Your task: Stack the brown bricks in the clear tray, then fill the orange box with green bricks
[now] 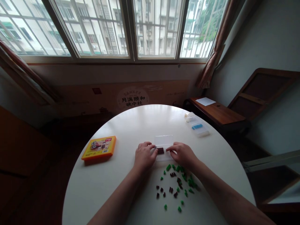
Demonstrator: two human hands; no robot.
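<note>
A clear plastic box [164, 158] lies on the table in front of me, its transparent lid [164, 139] folded back. Inside it is a dark brown row of blocks [160, 151]. My left hand [144, 156] is closed around the box's left side, its thumb beside the brown row. At the box's right side, my right hand [184, 153] is closed in a pinch; what is between its fingertips is too small to make out. Loose green blocks [168, 167] and dark brown blocks [172, 174] are scattered nearer to me, some close below my right wrist.
A yellow-orange box [99, 147] with a printed lid lies on the left of the round white table [93, 193]. Clear cases [202, 132], one with a blue item [197, 126], stand at the back right. Beyond the table is a wooden bench [220, 112] with a paper sheet [205, 101].
</note>
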